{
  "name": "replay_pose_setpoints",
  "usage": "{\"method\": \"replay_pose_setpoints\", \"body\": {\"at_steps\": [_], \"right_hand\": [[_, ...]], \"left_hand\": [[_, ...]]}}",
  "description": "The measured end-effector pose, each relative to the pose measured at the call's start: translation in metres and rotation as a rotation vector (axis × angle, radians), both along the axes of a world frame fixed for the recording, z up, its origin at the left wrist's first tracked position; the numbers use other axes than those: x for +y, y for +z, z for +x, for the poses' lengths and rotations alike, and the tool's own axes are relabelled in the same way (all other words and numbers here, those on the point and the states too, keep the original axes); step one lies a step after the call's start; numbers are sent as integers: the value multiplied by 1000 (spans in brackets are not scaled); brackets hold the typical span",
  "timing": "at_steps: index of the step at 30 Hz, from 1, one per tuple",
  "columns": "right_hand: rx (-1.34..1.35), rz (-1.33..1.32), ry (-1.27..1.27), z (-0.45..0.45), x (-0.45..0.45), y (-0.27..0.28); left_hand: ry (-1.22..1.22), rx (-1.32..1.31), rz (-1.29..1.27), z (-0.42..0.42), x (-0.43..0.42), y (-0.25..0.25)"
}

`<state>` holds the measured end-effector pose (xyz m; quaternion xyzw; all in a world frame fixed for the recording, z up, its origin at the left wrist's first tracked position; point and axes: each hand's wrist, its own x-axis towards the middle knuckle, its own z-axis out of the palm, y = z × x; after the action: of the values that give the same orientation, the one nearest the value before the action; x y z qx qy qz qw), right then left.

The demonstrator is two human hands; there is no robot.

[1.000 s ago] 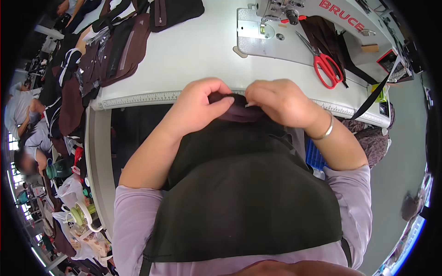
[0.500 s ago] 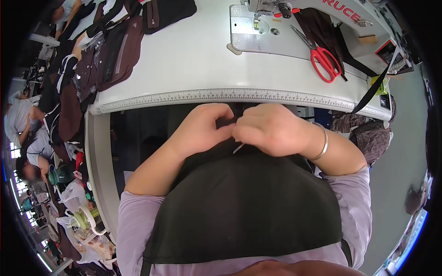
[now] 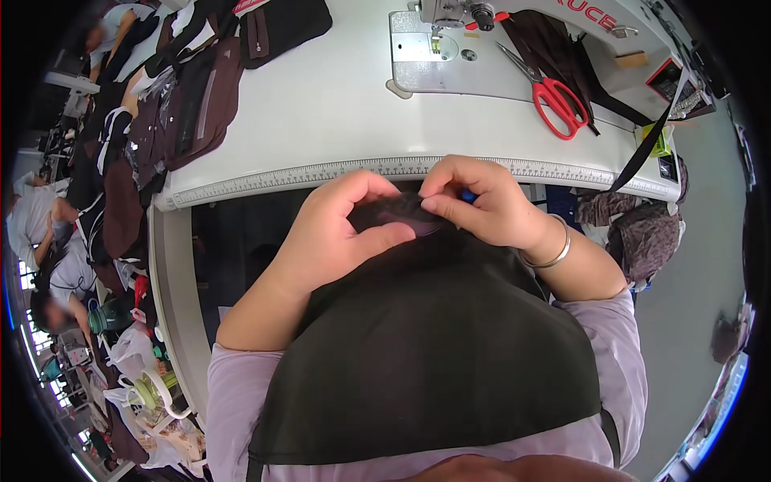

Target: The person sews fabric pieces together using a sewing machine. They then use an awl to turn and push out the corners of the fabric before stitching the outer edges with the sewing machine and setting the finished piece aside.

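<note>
Dark brown fabric (image 3: 399,210) is bunched up between my hands, just in front of the table edge and above the dark apron (image 3: 434,345). My left hand (image 3: 341,229) is closed on its left side, thumb below and fingers above. At its right end, the thumb and forefinger of my right hand (image 3: 486,205) pinch the fabric. A small blue thing (image 3: 468,195) shows inside the curl of my right hand; its kind is hidden by the fingers. A metal bangle (image 3: 562,245) circles my right wrist.
Past the ruler strip (image 3: 305,180) on the table edge stands a sewing machine (image 3: 438,48). Red-handled scissors (image 3: 560,107) lie beside it. Brown and black fabric pieces (image 3: 205,100) are piled at the left. People sit along the far left; plastic bags (image 3: 132,353) hang below them.
My hands have opened out from a tight huddle, bringing the dark fabric into sight. My right hand has turned and risen slightly. The thin metal tip under it no longer shows; a blue thing does.
</note>
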<state>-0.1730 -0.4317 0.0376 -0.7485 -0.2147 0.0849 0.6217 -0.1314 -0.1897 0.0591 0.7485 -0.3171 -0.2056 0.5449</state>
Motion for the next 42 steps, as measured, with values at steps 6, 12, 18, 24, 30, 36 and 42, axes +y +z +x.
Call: {"method": "replay_pose_setpoints", "body": {"at_steps": [6,12,18,24,30,36,42], "right_hand": [[-54,136,-82,-7,4,-12],[-61,231,-200,-13,7,-24],[88,166,36,-7,4,-2],[-240,259,-219,-10,21,-23],[-102,391,-175,-14,18,-21],[63,325,-5,-12,11,-14],[-152,177,-127,-14,16,-15]], "left_hand": [[97,345,-168,0,6,-11],[206,-338,-335,-5,4,-20],[49,-316,-232,-3,4,-15],[156,-247,-272,-11,-2,-17],[109,404,-344,-14,-1,-10],[-24,-105,-159,-4,3,-8],[67,-161,-83,-10,1,0]]}}
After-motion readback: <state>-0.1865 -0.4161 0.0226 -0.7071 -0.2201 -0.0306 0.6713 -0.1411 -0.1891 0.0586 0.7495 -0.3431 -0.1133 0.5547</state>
